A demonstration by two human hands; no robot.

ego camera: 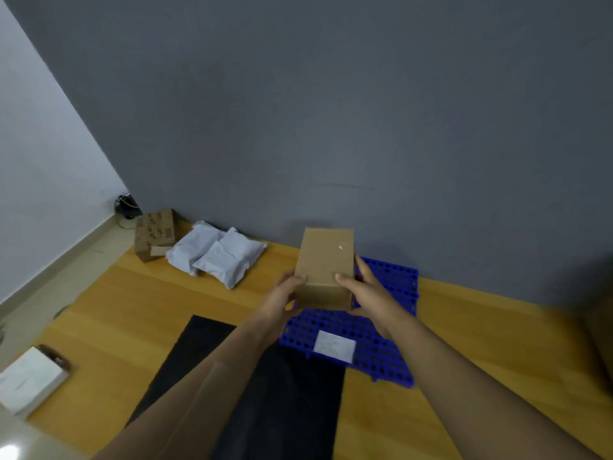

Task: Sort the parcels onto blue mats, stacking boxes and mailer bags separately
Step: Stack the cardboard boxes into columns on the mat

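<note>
You have one view: a wide-angle camera on your head, looking forward and down at the wooden floor (132, 293), close over the blue mat (391, 353), facing the grey wall (331, 111) along the floor's far edge.

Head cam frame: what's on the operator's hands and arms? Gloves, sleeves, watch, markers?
Nothing worn that shows. The left hand and right hand are bare: no gloves, no rings visible. The left forearm and right forearm are uncovered down to the frame's bottom edge: no sleeves, watch, bands or markers in view.
</note>
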